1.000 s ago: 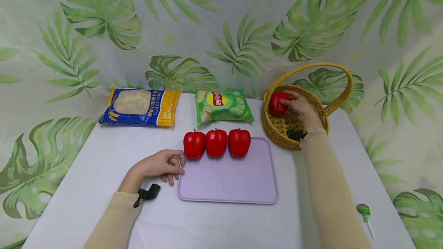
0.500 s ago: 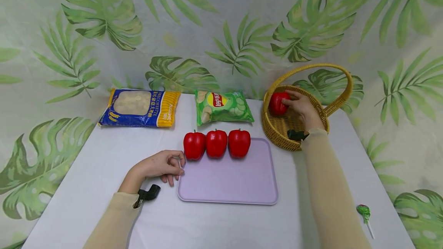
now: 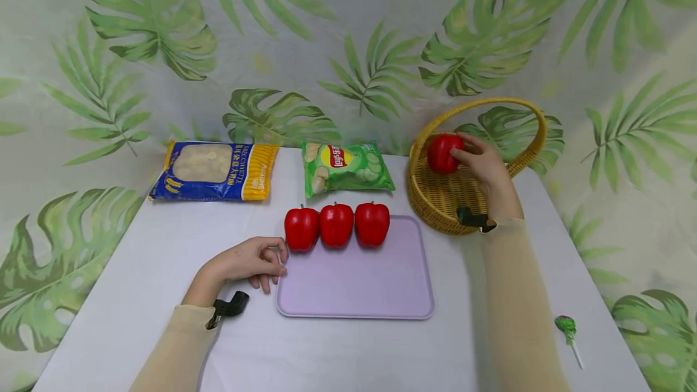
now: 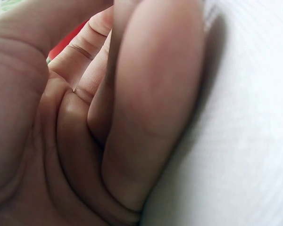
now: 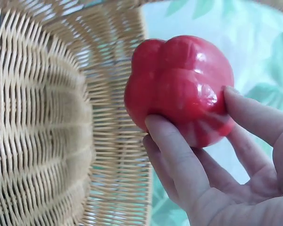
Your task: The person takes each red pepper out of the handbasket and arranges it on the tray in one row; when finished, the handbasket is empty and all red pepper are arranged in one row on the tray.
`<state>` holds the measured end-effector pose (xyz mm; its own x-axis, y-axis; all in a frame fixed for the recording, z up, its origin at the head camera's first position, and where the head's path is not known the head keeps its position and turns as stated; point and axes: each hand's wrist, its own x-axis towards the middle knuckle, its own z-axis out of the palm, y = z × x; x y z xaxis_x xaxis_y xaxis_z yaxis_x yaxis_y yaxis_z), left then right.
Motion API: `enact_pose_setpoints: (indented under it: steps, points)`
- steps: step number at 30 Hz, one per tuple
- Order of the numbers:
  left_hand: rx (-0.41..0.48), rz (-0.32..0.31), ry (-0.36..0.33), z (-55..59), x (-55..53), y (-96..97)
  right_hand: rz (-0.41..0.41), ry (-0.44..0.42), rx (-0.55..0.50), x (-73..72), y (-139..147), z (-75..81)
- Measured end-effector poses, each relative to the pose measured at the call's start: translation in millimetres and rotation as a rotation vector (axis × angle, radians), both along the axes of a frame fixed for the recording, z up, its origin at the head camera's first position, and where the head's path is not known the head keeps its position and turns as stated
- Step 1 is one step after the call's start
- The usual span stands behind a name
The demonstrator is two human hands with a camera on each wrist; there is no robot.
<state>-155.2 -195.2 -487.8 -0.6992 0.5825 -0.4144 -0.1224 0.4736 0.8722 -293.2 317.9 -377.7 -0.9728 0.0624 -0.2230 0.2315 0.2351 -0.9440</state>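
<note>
My right hand [image 3: 486,168] grips a red bell pepper [image 5: 179,87] between thumb and fingers. The pepper is held up over the inner left side of the wicker basket [image 3: 435,209], near the rim, with basket weave beside it in the right wrist view. Three more red bell peppers [image 3: 336,225] stand in a row along the back of the lilac tray [image 3: 354,286]. At the tray's left edge rests my left hand [image 3: 247,262], its fingers loosely curled, fingertips close to the rim. The left wrist view shows nothing held in its palm [image 4: 61,155].
Behind the tray lie a green chip bag [image 3: 348,169] and, further left, a blue and yellow pasta bag [image 3: 215,171]. The basket's tall handle [image 3: 484,101] arches over it. A green-wrapped lollipop [image 3: 567,328] lies at the table's right side.
The right hand has lifted the bell pepper up from the basket's bottom, and the wrist has swung slightly outward. My left hand stays at the tray edge. The head view has shifted a little.
</note>
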Motion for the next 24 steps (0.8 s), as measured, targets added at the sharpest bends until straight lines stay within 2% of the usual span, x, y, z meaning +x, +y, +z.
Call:
enact_pose_setpoints:
  steps: [8, 10, 15, 18, 24]
  points:
    - [-0.012, 0.007, 0.012, -0.5, 0.4, -0.2, -0.016, 0.101, -0.101, 44.1, -6.3, 10.9]
    - [-0.015, 0.010, 0.012, 0.5, 1.0, -0.1, -0.014, 0.123, -0.097, 56.9, -9.8, 13.9]
    - [-0.020, 0.009, 0.013, 1.9, 2.1, 0.5, 0.001, 0.141, -0.039, 89.5, -20.7, 20.3]
    - [-0.020, 0.009, 0.014, 2.0, 2.1, 0.2, 0.047, 0.148, 0.010, 105.4, -29.4, 20.5]
    - [-0.016, 0.004, 0.016, 1.3, 1.1, 0.2, 0.119, 0.112, 0.093, 128.0, -46.9, 6.8]
